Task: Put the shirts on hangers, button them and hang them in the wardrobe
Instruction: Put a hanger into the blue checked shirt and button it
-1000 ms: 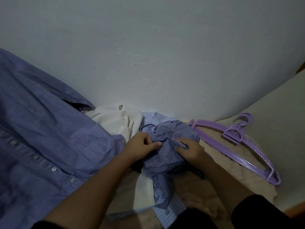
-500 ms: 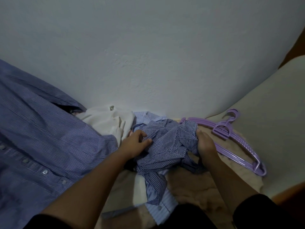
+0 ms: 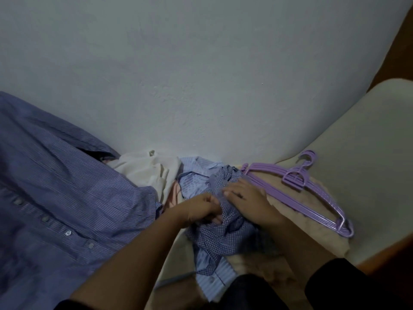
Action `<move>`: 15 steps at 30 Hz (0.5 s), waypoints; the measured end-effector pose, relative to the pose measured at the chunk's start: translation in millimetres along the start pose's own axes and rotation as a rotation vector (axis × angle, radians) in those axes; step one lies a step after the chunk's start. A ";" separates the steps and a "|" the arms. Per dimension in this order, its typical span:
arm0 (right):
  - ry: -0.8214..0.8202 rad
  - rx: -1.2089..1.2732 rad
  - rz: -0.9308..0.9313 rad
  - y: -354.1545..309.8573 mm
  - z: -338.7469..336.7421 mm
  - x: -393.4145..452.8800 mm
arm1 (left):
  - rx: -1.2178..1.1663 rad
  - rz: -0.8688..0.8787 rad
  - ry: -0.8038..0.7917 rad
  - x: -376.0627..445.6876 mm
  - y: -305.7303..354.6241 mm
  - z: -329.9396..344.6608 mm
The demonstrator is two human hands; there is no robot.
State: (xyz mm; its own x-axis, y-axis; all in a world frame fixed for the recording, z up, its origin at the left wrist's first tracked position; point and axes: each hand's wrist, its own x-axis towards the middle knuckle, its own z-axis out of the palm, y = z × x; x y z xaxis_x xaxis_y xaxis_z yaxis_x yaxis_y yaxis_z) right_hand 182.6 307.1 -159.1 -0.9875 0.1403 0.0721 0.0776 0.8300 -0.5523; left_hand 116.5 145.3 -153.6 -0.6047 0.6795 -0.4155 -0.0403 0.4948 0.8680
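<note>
Shirts mostly wait: my left hand [image 3: 202, 209] pinches the crumpled blue checked cotton shirt [image 3: 223, 233], right hand [image 3: 245, 195] lies flat on it; purple plastic hangers [image 3: 312, 193] untouched.

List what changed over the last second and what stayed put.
The right hand left the checked shirt's right edge and now lies flatter on top; the left hand still grips it. The purple hangers, striped shirt and cream garment lie unchanged.

The large shirt [image 3: 55, 198] at the left is blue with fine white stripes. The crumpled shirt [image 3: 214, 240] is navy-and-white check. A cream garment [image 3: 147, 168] and pale blue shirt [image 3: 192, 175] lie behind. The hangers [image 3: 312, 193] are lilac, the wall [image 3: 201, 74] grey-white.
</note>
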 end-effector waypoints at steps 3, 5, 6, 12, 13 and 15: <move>-0.298 -0.163 0.167 6.8 3.9 -4.4 | -0.040 -0.031 0.191 -2.8 -6.1 -9.5; -0.356 -0.232 0.266 12.4 5.9 -8.2 | -0.084 -0.046 0.345 -1.4 -16.7 -21.6; -0.344 -0.253 0.290 15.0 6.4 -8.2 | -0.115 -0.060 0.391 -1.0 -21.4 -27.4; -0.105 -0.050 0.316 22.3 10.0 1.6 | -0.006 -0.123 0.512 13.6 -44.0 -41.7; -0.056 -0.036 0.302 23.3 12.4 4.2 | -0.060 -0.124 0.495 16.3 -44.9 -40.7; 0.020 -0.013 0.197 23.5 17.0 7.5 | -0.217 -0.160 0.437 19.3 -44.0 -37.5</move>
State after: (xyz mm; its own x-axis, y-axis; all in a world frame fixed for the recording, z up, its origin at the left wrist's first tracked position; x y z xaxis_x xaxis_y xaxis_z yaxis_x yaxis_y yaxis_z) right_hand 174.7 318.5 -185.7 -0.9502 0.3109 -0.0197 0.2706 0.7925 -0.5466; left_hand 76.8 116.3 -189.7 -0.8517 0.2916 -0.4353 -0.2956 0.4185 0.8588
